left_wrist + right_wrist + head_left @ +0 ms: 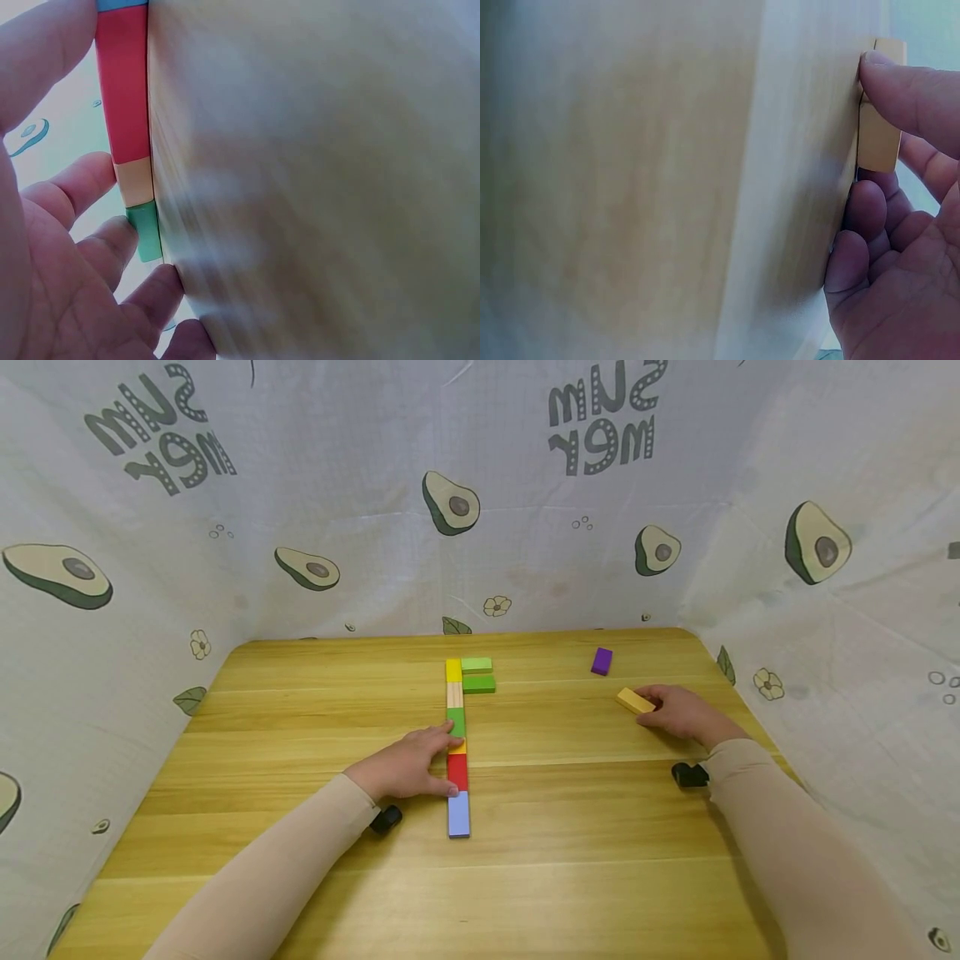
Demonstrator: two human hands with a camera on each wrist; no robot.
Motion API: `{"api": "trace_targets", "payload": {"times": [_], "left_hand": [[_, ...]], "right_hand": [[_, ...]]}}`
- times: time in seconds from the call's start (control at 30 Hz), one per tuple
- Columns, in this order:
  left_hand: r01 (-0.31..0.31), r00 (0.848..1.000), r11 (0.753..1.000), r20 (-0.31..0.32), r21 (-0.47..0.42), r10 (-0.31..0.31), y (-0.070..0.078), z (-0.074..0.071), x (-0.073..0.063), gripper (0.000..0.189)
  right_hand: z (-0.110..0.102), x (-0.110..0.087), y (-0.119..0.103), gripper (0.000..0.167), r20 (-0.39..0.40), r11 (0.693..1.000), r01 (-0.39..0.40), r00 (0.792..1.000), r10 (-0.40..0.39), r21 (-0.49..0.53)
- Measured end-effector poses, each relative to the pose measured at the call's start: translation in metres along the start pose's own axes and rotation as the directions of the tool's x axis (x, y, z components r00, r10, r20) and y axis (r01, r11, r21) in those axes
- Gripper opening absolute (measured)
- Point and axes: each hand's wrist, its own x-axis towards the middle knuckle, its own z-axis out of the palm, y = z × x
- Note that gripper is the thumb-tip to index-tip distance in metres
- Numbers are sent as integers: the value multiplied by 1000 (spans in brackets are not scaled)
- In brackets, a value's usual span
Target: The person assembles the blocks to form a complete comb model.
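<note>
A straight row of blocks runs away from me in the head view: a blue block [459,817] nearest, then a red block [457,772], an orange block [461,749], a green block [457,717], a plain wood block [455,695] and a yellow block [453,670]. My left hand [405,764] lies along the row's left side, fingers spread; its thumb is at the red-blue joint and fingertips are at the green and orange blocks. Over on the right, my right hand [681,712] pinches a light orange block [633,700] between thumb and fingers, low at the tabletop.
A light green block [477,665] and a darker green block [479,684] stick out rightward from the row's far end. Beyond my right hand lies a purple block [602,662]. A curtain with avocado prints [360,460] hangs around the wooden table [570,860].
</note>
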Motion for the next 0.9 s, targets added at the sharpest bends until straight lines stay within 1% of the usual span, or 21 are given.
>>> {"api": "trace_targets", "payload": {"times": [0.37, 0.9], "left_hand": [[-6, 1000, 1000, -3, 0, 6, 2, 0, -2, 81], [-6, 1000, 1000, -5, -6, 6, -1, 1, -1, 81]], "right_hand": [[2, 0, -1, 63, -11, 1000, -12, 1000, 12, -22], [2, -2, -4, 63, -9, 1000, -14, 1000, 14, -8]]}}
